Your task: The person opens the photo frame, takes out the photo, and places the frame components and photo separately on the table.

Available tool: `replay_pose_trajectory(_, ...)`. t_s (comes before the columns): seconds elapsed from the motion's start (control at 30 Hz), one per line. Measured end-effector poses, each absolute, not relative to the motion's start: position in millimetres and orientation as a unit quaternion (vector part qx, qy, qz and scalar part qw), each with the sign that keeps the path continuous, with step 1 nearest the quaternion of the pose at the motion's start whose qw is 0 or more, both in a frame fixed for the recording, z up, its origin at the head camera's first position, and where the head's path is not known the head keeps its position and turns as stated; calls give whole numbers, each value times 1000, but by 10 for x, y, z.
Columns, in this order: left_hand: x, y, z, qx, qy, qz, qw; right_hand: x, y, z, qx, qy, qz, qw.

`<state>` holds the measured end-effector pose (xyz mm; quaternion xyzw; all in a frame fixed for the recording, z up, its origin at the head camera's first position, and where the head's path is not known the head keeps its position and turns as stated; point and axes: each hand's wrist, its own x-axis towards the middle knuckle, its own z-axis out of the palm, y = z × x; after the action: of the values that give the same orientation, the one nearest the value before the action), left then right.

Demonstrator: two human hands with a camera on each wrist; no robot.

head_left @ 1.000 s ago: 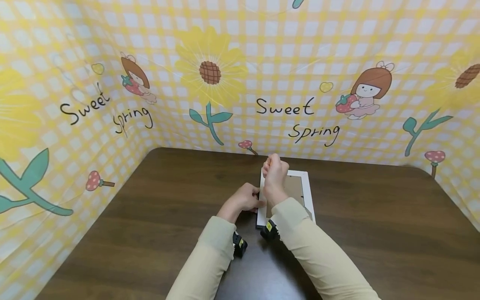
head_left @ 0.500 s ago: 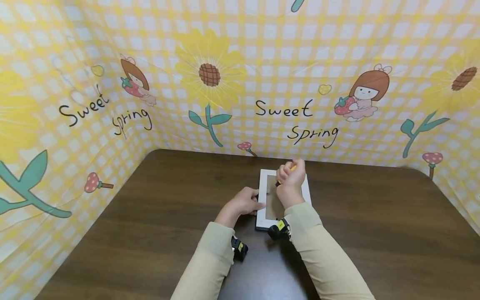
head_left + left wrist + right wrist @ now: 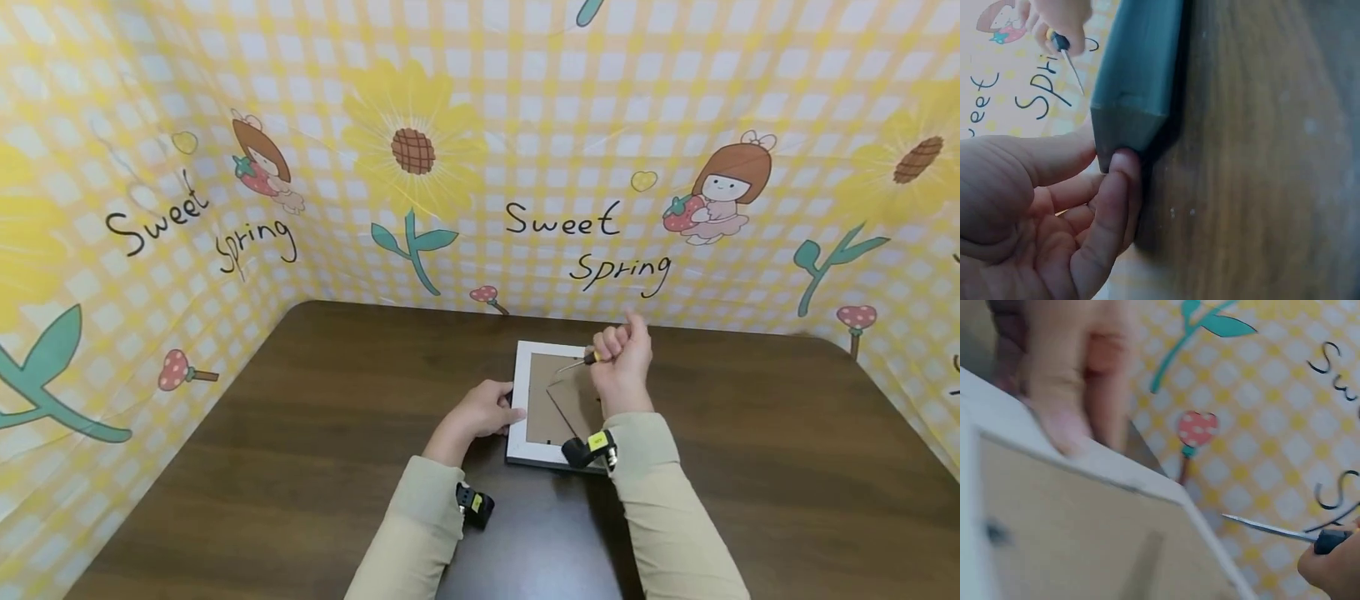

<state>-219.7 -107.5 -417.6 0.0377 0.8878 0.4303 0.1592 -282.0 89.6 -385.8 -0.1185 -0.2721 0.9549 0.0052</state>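
Observation:
A white picture frame (image 3: 520, 375) lies on the table with its brown backing board (image 3: 543, 417) facing up. My left hand (image 3: 478, 410) pinches its left edge, thumb on top and fingers against the side, as the left wrist view also shows of the dark outer side (image 3: 1125, 125). Above the frame's right part, my right hand (image 3: 625, 371) grips a screwdriver (image 3: 1272, 530) by its black and yellow handle. The metal shaft points left over the backing, and its tip looks raised off the board. Small dark tabs (image 3: 550, 442) sit along the board's edges.
The dark wooden table (image 3: 360, 400) stretches out on both sides of the frame. A yellow checked cloth (image 3: 480, 125) with printed flowers hangs behind and at the sides. Small black cameras (image 3: 474, 504) are strapped to both wrists.
My right hand has moved right, from the frame's left edge to its right part, with the screwdriver now showing. More of the backing is uncovered. My left hand keeps its hold.

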Motion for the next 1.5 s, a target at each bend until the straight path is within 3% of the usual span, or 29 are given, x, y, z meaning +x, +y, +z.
replay_pose_trajectory(0.17, -2051, -1176, -3960, 9, 894, 403, 196, -2892, 1094, -3640, -142, -375, 916, 18)
replay_pose_trajectory(0.43, -1847, -1293, -3730, -32, 886, 422, 190, -3052, 1280, -3491, -108, -698, 707, 34)
replay_pose_trajectory(0.8, -1809, -1144, -3805, -35, 891, 406, 198, -3208, 1281, -3838, 129, -950, 283, -32)
replay_pose_trajectory(1.1, -1821, -1095, -3852, -26, 895, 392, 210, -3181, 1242, -4008, 206, -950, 229, -45)
replay_pose_trajectory(1.5, -1846, -1048, -3934, -24, 888, 410, 207, -3210, 1234, -4113, 197, -951, 229, -59)
